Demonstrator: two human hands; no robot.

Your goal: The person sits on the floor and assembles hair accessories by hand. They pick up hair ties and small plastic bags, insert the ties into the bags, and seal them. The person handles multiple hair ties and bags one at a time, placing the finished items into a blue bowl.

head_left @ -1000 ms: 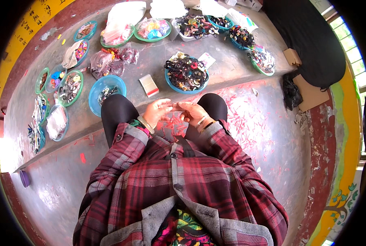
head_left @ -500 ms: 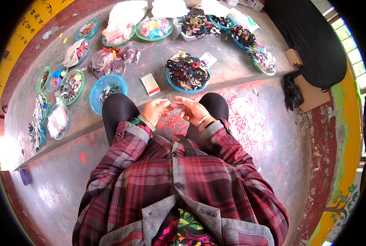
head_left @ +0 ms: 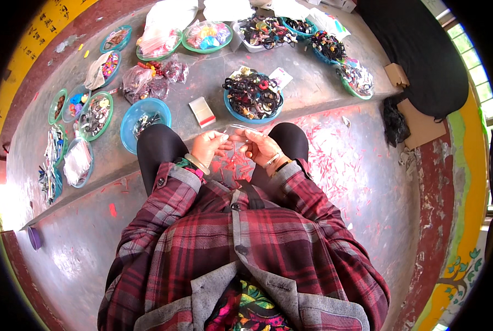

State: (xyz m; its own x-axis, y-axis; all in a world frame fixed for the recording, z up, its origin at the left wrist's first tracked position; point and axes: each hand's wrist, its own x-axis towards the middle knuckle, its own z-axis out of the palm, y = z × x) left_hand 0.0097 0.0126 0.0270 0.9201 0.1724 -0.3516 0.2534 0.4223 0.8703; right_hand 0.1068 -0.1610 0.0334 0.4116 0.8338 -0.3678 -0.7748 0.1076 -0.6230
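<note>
Between my knees, my two hands meet over a small, thin, clear piece [head_left: 235, 128] that looks like plastic film. My left hand [head_left: 208, 149] pinches its left end between thumb and fingers. My right hand [head_left: 262, 149] has thumb and index finger closed on the other end, the remaining fingers curled below. What the film contains, if anything, is too small to make out. Just beyond my hands stands a blue bowl [head_left: 241, 118] heaped with dark hair ties [head_left: 252, 95]. To its left lies a small white and red box [head_left: 202, 112].
A blue basin [head_left: 126, 128] with small metallic-looking pieces stands by my left knee. Bowls and bags of small goods, including a green-rimmed bowl [head_left: 109, 118], spread across the raised grey ledge [head_left: 202, 71]. Red scraps [head_left: 337, 154] litter the floor; a black bag [head_left: 394, 129] lies right.
The fingers of both hands have shifted slightly, and the clear piece now shows more plainly between them. My right fingers are more bent. The bowls have stayed put.
</note>
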